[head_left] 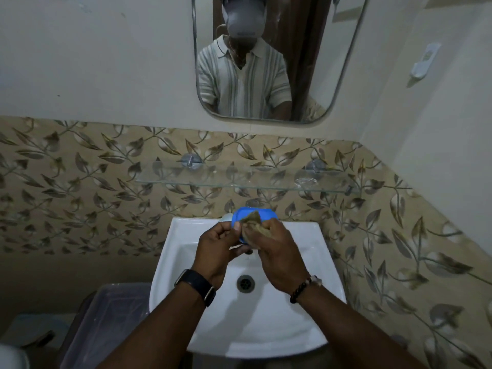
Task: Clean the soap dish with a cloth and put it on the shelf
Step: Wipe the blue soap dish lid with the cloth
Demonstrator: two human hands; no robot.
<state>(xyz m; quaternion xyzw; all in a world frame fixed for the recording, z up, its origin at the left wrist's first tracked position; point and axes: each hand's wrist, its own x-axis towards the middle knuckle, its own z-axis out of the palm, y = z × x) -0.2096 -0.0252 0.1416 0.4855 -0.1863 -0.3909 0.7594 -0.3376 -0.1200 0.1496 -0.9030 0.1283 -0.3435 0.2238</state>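
A blue soap dish (pixel 243 216) is held up over the back of the white sink (pixel 186 262). My left hand (pixel 217 247) grips its left edge with curled fingers. My right hand (pixel 277 253) grips a brownish cloth (pixel 253 221) and presses it against the face of the dish. Most of the dish's lower part is hidden behind my fingers and the cloth. A glass shelf (pixel 247 179) is fixed to the leaf-patterned tiles just above the sink, with nothing visibly standing on it.
A mirror (pixel 266 62) hangs above the shelf. A clear plastic bin (pixel 106 315) stands left of the sink. A white holder (pixel 426 61) is fixed to the right wall. The drain (pixel 245 283) lies in the middle of the basin.
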